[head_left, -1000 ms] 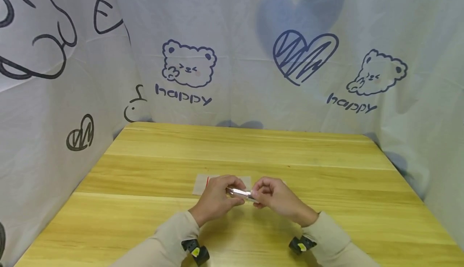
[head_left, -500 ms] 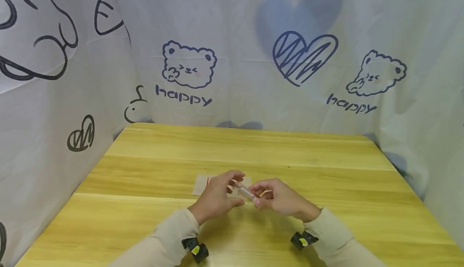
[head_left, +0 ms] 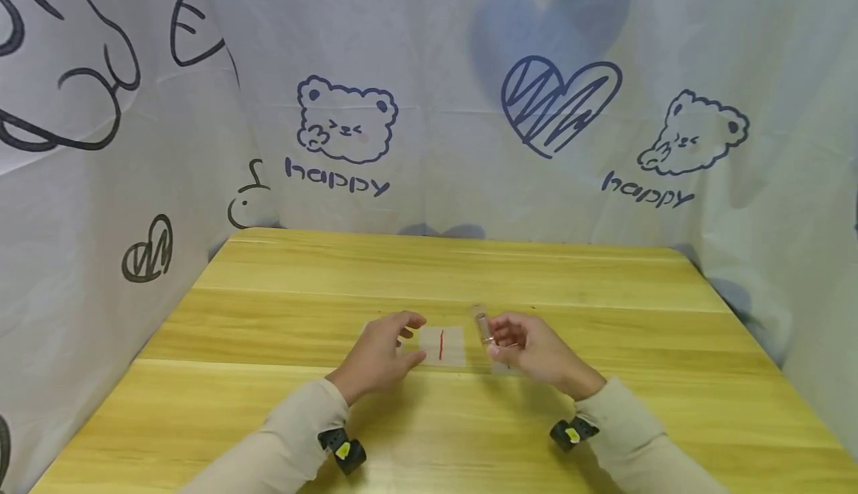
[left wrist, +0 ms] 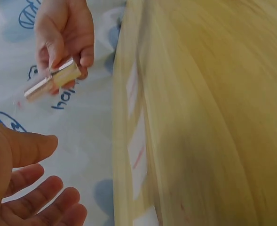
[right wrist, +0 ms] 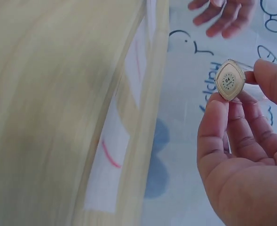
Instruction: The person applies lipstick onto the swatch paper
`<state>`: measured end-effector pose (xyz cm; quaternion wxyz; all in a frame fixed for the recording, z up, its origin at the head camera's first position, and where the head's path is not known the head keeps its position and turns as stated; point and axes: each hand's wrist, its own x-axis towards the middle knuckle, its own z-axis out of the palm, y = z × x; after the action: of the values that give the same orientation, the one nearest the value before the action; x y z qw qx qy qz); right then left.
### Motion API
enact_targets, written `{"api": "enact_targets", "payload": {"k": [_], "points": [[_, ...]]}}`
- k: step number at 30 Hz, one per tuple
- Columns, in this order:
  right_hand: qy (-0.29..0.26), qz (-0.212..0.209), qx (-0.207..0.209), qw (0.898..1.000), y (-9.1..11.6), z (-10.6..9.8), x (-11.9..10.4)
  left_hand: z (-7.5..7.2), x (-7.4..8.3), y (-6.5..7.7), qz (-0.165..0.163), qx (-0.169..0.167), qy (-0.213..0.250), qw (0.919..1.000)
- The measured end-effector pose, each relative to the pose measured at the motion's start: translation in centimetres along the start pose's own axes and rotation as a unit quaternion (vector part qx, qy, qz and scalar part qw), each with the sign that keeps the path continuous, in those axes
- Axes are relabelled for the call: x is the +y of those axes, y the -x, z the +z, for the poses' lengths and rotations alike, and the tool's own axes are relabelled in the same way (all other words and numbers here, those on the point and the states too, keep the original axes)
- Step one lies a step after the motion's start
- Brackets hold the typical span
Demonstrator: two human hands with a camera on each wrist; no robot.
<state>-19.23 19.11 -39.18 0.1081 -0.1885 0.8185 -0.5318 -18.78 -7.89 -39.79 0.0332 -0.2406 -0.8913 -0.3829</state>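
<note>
My right hand (head_left: 536, 349) holds a small lip gloss tube (head_left: 483, 328) between thumb and fingers, raised over the table. The tube looks part clear, part shiny rose-gold; in the right wrist view its diamond-shaped end (right wrist: 230, 81) faces the camera and bears a round printed label reading 04. My left hand (head_left: 378, 352) is off to the left with thumb and fingers spread, holding nothing. Between the hands lies a white paper piece (head_left: 452, 346) with a red stroke. Another paper piece (head_left: 501, 368) shows partly beneath the right hand.
The wooden table (head_left: 429, 434) has white cloth walls (head_left: 456, 159) behind it and at both sides, printed with bears and hearts. In the right wrist view, white paper pieces (right wrist: 105, 165) with red strokes lie in a row. A black wrist camera (head_left: 573, 432) sits on each wrist.
The left hand has let go of the tube and moved left. The right hand has carried the tube right and tilted it more upright, and the middle paper is uncovered.
</note>
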Motion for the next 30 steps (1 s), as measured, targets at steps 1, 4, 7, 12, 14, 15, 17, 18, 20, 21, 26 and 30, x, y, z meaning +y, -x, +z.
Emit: {"api": "enact_targets", "payload": {"k": [1,4,7,12,14,15,17,18,20,21,26,30], "points": [[0.001,0.000,0.005,1.000,0.0,-0.1,0.1,-0.1,-0.2,0.0,-0.006,0.000,-0.001,1.0000],[0.008,0.000,0.017,1.000,0.1,-0.6,0.6,-0.4,-0.8,0.2,-0.022,-0.004,-0.002,0.9998],[0.022,0.007,0.036,0.999,0.1,-1.1,1.1,-0.8,-1.5,0.4,-0.035,-0.007,-0.005,0.9994],[0.048,0.033,0.064,0.996,0.3,-1.8,2.2,-1.3,-2.5,0.8,-0.039,-0.007,-0.021,0.9990],[0.058,0.037,0.071,0.995,0.4,-2.2,2.5,-1.5,-2.8,1.0,-0.041,-0.007,-0.026,0.9988],[0.063,0.036,0.073,0.995,0.5,-2.3,2.6,-1.6,-3.0,1.1,-0.043,-0.009,-0.028,0.9986],[0.070,0.033,0.076,0.994,0.7,-2.7,2.8,-1.7,-3.3,1.3,-0.047,-0.015,-0.032,0.9983],[0.071,0.034,0.077,0.994,0.7,-2.8,3.0,-1.8,-3.4,1.3,-0.049,-0.018,-0.033,0.9981],[0.075,0.035,0.076,0.994,0.8,-3.2,3.2,-1.9,-3.5,1.6,-0.054,-0.027,-0.039,0.9974],[0.079,0.035,0.076,0.993,0.8,-3.3,3.3,-2.0,-3.6,1.6,-0.058,-0.032,-0.042,0.9969],[0.104,0.046,0.082,0.990,1.0,-3.9,4.0,-2.1,-4.0,2.0,-0.080,-0.056,-0.059,0.9935],[0.120,0.056,0.082,0.988,1.2,-4.3,4.5,-2.1,-4.1,2.4,-0.097,-0.071,-0.059,0.9910]]}}
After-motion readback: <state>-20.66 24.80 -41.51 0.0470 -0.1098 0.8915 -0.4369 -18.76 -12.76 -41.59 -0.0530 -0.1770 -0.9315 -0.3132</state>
